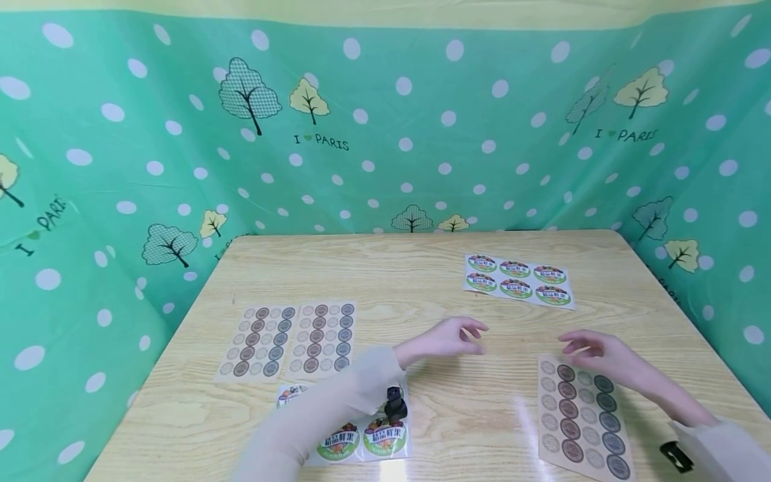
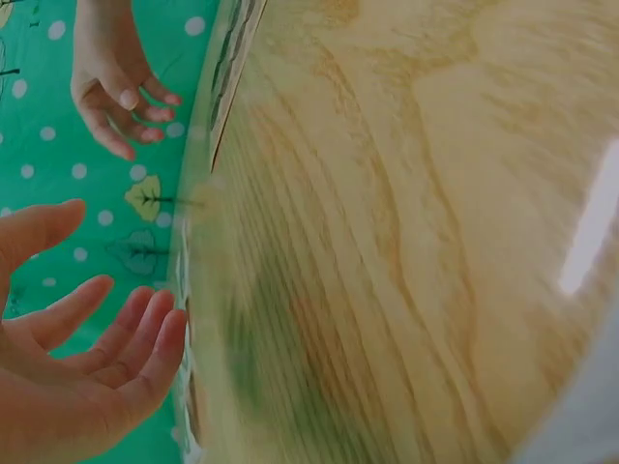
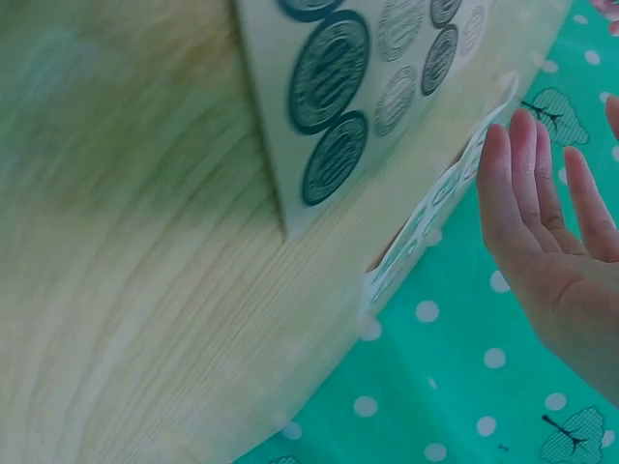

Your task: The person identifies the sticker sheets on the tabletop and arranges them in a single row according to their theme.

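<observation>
In the head view my left hand [image 1: 453, 336] hovers over the middle of the table with loosely bent fingers and nothing in them. My right hand [image 1: 605, 358] is above the top edge of a sheet of round brown and dark stickers [image 1: 578, 408]; its fingers are also relaxed and hold nothing. Both wrist views show the fingers apart, the left hand [image 2: 87, 377] palm visible and the right hand [image 3: 551, 232] likewise. Under my left forearm lies a sheet of fruit-label stickers [image 1: 385, 435], partly hidden by the sleeve.
Two more sheets of round stickers [image 1: 255, 341] [image 1: 322, 338] lie side by side at the left of the wooden table [image 1: 385, 268]. Another fruit-label sheet [image 1: 518, 280] lies at the back right. A green dotted curtain [image 1: 385, 161] surrounds the table's back and sides.
</observation>
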`<act>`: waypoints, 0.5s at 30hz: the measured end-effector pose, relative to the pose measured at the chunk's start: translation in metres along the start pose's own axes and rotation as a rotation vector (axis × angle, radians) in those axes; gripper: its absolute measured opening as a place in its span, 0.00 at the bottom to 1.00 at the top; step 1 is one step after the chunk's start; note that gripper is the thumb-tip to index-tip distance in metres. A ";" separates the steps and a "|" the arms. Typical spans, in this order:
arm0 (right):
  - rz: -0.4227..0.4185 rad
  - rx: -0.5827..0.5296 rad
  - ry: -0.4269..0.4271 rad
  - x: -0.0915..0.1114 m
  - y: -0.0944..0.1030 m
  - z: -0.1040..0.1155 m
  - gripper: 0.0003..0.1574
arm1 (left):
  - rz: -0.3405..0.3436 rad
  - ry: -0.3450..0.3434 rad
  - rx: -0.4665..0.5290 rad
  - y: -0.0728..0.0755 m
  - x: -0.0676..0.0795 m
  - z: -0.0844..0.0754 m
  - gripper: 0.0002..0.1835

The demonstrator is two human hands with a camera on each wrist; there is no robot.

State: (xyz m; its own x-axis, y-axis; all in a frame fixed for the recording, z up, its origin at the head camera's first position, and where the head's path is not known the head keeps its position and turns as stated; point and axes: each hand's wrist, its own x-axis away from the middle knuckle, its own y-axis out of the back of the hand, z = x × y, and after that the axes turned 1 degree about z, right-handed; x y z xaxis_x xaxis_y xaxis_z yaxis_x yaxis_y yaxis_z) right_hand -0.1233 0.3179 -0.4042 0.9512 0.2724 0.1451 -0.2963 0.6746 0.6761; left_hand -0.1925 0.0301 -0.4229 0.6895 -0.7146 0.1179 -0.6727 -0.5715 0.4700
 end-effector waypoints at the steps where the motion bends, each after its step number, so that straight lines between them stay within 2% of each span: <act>1: -0.004 0.005 -0.002 0.001 0.001 -0.001 0.27 | 0.001 -0.005 -0.010 -0.003 -0.003 -0.002 0.23; 7: 0.000 0.013 0.025 0.006 0.004 -0.012 0.27 | 0.019 -0.001 -0.064 -0.023 -0.015 -0.012 0.24; 15: 0.019 0.048 -0.015 0.014 0.005 -0.023 0.33 | 0.017 0.019 -0.039 -0.048 -0.027 -0.021 0.24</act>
State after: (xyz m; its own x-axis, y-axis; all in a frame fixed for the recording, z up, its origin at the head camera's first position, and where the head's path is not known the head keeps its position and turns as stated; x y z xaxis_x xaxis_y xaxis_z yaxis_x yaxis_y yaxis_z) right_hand -0.1135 0.3410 -0.4156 0.9467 0.2740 0.1692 -0.3103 0.6353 0.7072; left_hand -0.1729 0.0854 -0.4300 0.6834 -0.7160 0.1423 -0.6735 -0.5433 0.5012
